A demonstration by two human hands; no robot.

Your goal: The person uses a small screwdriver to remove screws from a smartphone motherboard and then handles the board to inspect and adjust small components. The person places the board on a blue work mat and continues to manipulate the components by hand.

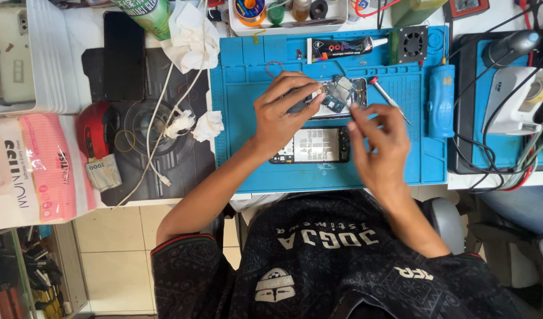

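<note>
An opened phone [342, 94] with its circuit board exposed lies on a blue work mat [248, 136]. My left hand [281, 115] rests on the phone's left end, fingers curled over it, thumb and forefinger touching the board. My right hand [376, 145] hovers just right of it, blurred, its fingertips pinched near the phone's lower right corner; whether it holds anything I cannot tell. A second opened phone shell [316, 145] lies nearer me, between my wrists.
A red-tipped screwdriver [389, 99] and a blue electric driver [441, 100] lie right of the phone. A glue tube [342, 47], small fan [413, 44], parts tray [289, 15], crumpled tissues [192, 38], a white cable [156, 118] and a black phone [124, 56] surround the mat.
</note>
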